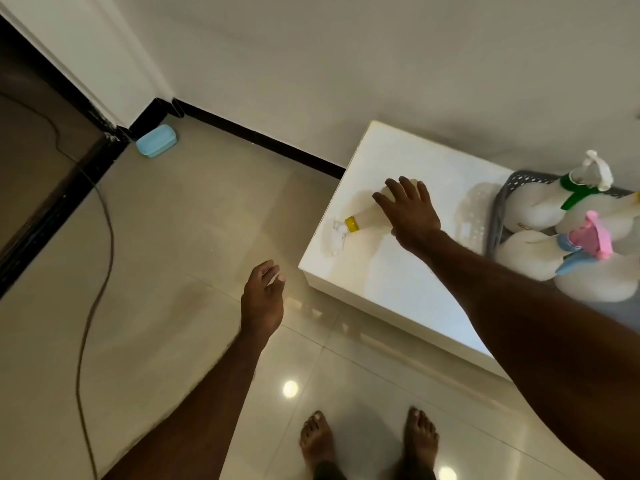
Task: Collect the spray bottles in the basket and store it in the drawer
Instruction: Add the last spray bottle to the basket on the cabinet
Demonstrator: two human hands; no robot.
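Four spray bottles in view, all white, rounded, matte plastic. One, the yellow bottle (367, 216), lies on its side on the cabinet (374, 278), yellow collar and clear trigger head pointing toward the near-left corner. Three stand crowded in the basket (498, 209): green bottle (540, 202) at the back with a white trigger and green collar; pink bottle (526, 254) in front with a pink trigger and pale blue collar; a third bottle (602, 282) partly cut off by the frame edge, cap colour not legible.

Basket: grey perforated plastic, curved rim, on the cabinet top at far right, near the yellow bottle but apart from it.

Cabinet: low, white, glossy, squared slab top with a slightly yellowed edge, set against a plain pale wall. No drawer front can be made out from this angle.

Right hand (408, 213): stretched over the yellow bottle's body, fingers spread and slightly bent across it, palm down; appears to rest on it, though whether the grip has closed is unclear.

Left hand (263, 299): held over the floor, left of the cabinet, fingers loosely curled, holding nothing.

Floor (173, 237): large polished beige tiles with lamp reflections. Two bare feet (367, 441) at the bottom edge. Blue tub (156, 141), lidded, rounded rectangle, in the far corner by black skirting. Dark cable (100, 258) trailing across the tiles at left.
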